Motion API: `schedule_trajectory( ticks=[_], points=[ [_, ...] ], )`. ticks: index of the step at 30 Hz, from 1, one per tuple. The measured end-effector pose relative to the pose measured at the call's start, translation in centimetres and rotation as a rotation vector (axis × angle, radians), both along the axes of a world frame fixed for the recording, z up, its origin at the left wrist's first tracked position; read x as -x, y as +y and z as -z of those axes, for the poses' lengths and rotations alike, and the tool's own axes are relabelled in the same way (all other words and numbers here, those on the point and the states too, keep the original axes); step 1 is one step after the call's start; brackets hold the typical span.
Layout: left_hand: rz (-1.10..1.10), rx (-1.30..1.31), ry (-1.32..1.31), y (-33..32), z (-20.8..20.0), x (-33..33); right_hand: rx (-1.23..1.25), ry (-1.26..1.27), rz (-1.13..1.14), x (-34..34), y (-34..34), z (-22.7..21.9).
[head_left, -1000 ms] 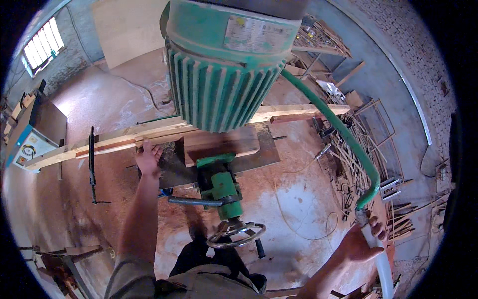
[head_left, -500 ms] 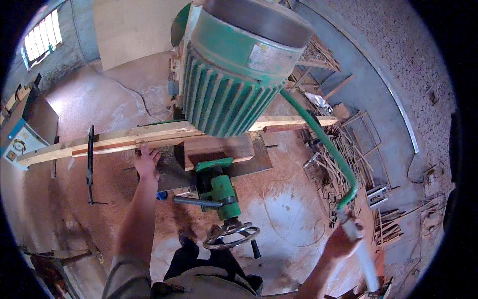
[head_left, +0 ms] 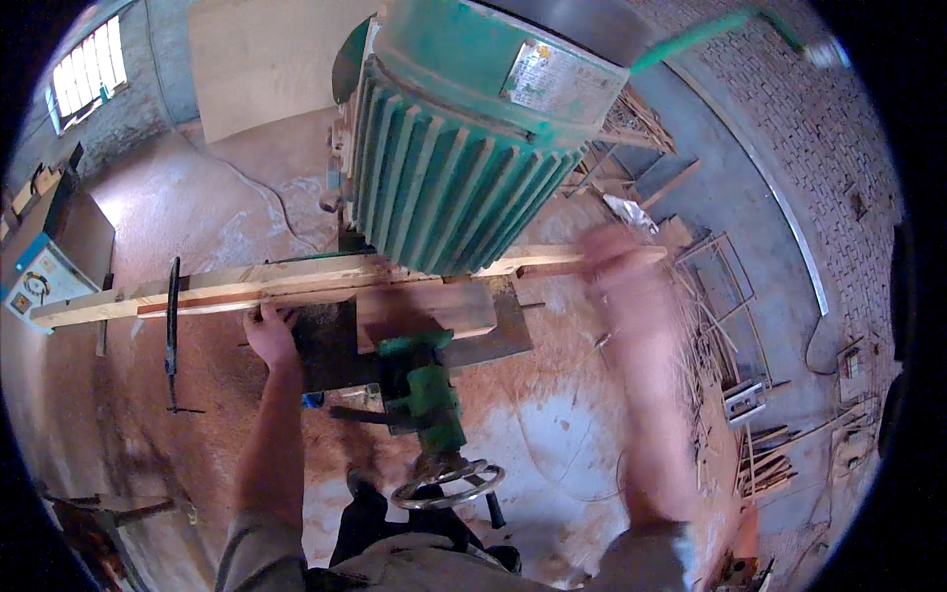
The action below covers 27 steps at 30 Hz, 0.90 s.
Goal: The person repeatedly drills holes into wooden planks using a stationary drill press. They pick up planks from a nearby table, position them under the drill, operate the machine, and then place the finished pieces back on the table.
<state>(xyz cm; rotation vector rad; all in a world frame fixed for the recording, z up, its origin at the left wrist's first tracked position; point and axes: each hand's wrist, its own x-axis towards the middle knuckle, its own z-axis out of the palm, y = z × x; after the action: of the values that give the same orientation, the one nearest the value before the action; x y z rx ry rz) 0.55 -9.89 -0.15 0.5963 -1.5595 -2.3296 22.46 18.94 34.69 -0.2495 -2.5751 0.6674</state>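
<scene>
A long pale wooden beam (head_left: pixel 212 282) with a reddish wooden board (head_left: pixel 212 308) along its near side runs across under a big green motor (head_left: pixel 464 168). My left hand (head_left: pixel 271 333) is at the board's near edge, fingers curled against it. My right hand (head_left: pixel 614 252) is smeared by motion, with its arm stretched forward near the beam's right end; its fingers do not show clearly. A green lever (head_left: pixel 691 41) with a pale grip stands raised at the upper right, apart from that hand. A wooden block (head_left: pixel 473 311) sits between the beam and a green clamp (head_left: pixel 429 395).
Below the clamp is a metal handwheel (head_left: pixel 449 486). A black bar clamp (head_left: pixel 173 326) crosses the beam at left. A machine cabinet (head_left: pixel 54 261) stands far left. Wood scraps (head_left: pixel 769 474) lie along the right side, beside a brick wall (head_left: pixel 829 197).
My right hand has left the lever's grip and moved forward and leftward. The lever has swung up. My left hand has shifted slightly left along the board, its fingers more curled.
</scene>
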Motion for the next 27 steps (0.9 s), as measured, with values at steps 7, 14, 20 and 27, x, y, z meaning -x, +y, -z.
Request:
schedule_trajectory(
  ticks=[7,14,20,27],
  points=[
    [-0.005,0.305,-0.092,2.0,-1.5,-0.3,0.475,-0.642,-0.54,2.7,-13.9,16.8],
    [0.0,0.175,-0.029,2.2,0.1,-0.1,1.156,-0.123,0.137,-6.1,7.1,27.6],
    [0.319,0.479,0.027,4.3,1.5,0.4,0.998,-0.124,0.372,-8.8,11.9,29.5],
    [0.544,1.153,-0.075,10.6,-3.7,-0.1,0.806,-0.046,0.205,0.7,14.4,29.6]
  ],
)
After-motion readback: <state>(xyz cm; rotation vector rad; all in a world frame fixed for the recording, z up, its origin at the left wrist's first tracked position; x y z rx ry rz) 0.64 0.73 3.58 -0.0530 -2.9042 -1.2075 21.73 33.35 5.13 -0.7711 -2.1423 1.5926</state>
